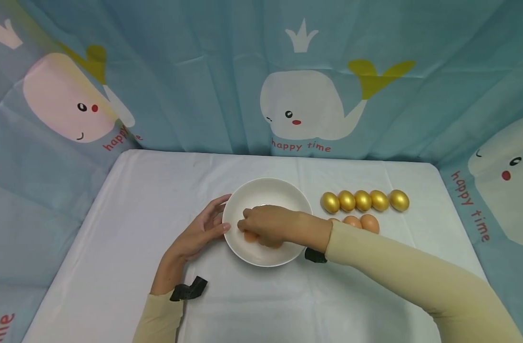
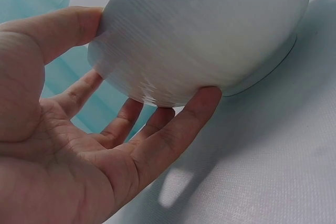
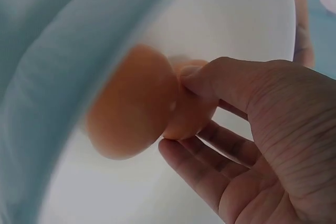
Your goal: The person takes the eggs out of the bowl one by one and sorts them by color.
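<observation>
A white bowl (image 1: 265,190) stands on the white-covered table. My left hand (image 1: 201,231) grips its left side, with the thumb at the rim and the fingers spread against the outer wall (image 2: 199,35), as the left wrist view shows. Inside the bowl, my right hand (image 1: 267,224) pinches a brown egg (image 3: 191,116) between thumb and fingers. Another brown egg (image 3: 131,103) lies against the held one, nearer the right wrist camera. From the head view, the right hand covers most of both eggs.
To the right of the bowl, several golden eggs (image 1: 363,201) form a row. In front of them sit three brown eggs (image 1: 370,224), partly hidden by the right forearm. A blue curtain (image 1: 227,95) with whale prints hangs behind the table (image 1: 102,267).
</observation>
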`<act>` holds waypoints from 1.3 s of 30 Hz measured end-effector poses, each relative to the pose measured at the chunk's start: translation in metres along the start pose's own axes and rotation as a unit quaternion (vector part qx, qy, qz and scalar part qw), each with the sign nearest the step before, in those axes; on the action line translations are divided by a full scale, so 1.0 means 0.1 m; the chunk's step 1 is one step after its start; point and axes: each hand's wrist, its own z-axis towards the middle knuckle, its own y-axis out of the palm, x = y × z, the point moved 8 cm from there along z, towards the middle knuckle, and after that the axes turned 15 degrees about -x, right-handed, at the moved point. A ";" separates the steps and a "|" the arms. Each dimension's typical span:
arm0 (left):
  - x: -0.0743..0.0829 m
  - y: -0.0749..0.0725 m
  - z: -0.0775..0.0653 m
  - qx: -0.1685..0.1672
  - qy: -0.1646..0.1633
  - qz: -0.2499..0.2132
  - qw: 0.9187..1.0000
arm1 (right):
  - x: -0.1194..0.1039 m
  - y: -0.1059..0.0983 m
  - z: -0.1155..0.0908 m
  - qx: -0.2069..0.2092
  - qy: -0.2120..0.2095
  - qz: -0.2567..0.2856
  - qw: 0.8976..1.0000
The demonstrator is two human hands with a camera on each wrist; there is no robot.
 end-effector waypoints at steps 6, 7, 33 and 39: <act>0.02 -0.01 -0.02 0.003 0.002 -0.001 1.000 | 0.01 -0.01 0.04 -0.008 -0.001 0.011 1.000; 0.02 -0.02 -0.03 0.003 0.003 -0.001 1.000 | 0.01 -0.02 0.05 -0.006 -0.002 0.013 1.000; 0.03 -0.04 -0.08 0.017 -0.015 0.009 1.000 | 0.28 -0.11 -0.43 0.148 -0.051 0.163 0.974; 0.01 0.00 -0.01 0.015 -0.017 0.008 1.000 | 0.43 0.02 -0.72 0.210 -0.043 0.230 0.949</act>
